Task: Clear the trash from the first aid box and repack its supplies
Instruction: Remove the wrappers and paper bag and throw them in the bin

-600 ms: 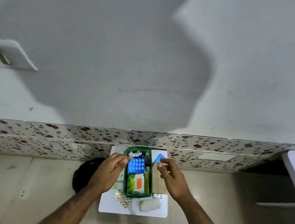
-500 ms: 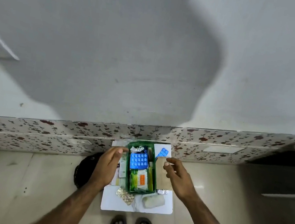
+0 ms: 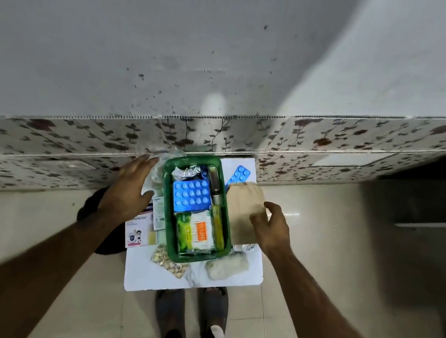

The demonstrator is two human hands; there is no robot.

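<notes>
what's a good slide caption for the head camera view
Left hand hovers open beside the green first aid box of supplies while the right hand touches a brown paper packet.

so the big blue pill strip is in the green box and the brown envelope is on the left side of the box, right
Not quite. The big blue pill strip is in the green box, but the head view shows the brown envelope on the box's right side, at the right hand.

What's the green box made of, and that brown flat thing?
The green box looks like glossy plastic: its rim shines and seems slightly see-through. The brown flat thing under the right hand looks like matte paper, probably an envelope: dull, thin, no shine.
</notes>
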